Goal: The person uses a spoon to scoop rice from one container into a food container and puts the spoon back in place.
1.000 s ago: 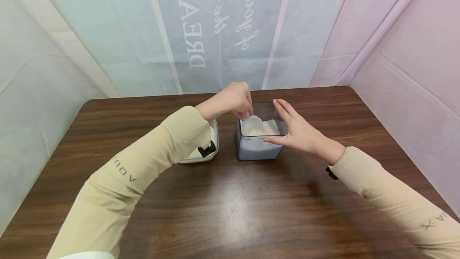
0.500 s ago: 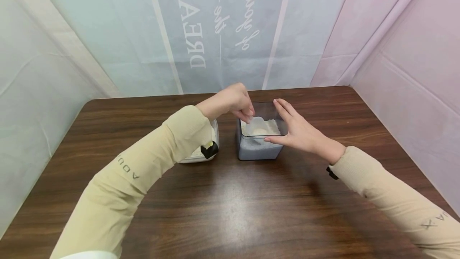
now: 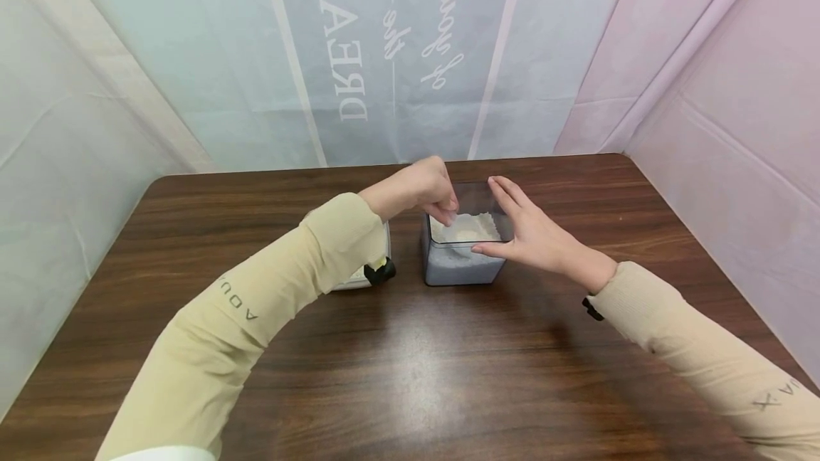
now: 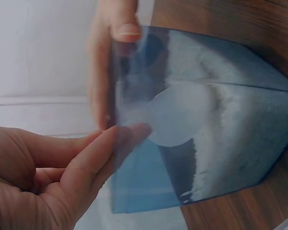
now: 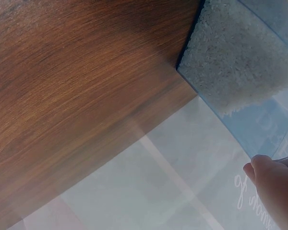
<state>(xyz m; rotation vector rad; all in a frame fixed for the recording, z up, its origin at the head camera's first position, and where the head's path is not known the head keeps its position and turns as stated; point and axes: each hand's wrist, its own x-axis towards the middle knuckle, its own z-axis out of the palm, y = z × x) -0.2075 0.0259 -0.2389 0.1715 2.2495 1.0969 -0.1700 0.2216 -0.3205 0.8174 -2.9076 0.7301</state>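
A clear bluish square-sided container (image 3: 458, 274), partly filled with white rice (image 3: 480, 226), stands near the far middle of the table. My left hand (image 3: 430, 187) reaches over its left rim, thumb and fingertips pinching a translucent white scoop (image 4: 175, 115). The left wrist view shows the round scoop through the container wall, against the rice; how much it holds cannot be made out. My right hand (image 3: 534, 230) holds the container's right side at the rim, thumb on the near side and fingers on the far side. Its fingertips also show at the container's edge in the right wrist view.
Left of the rice container sits a second, whitish container (image 3: 352, 283) with white contents, mostly hidden under my left sleeve. The brown wooden table (image 3: 416, 375) ends at a hanging cloth (image 3: 410, 91) behind, with pale cloth walls at both sides.
My left hand has moved slightly right and lower, and the scoop has tipped in the rice, with less of it showing. The right hand and the container have stayed put.
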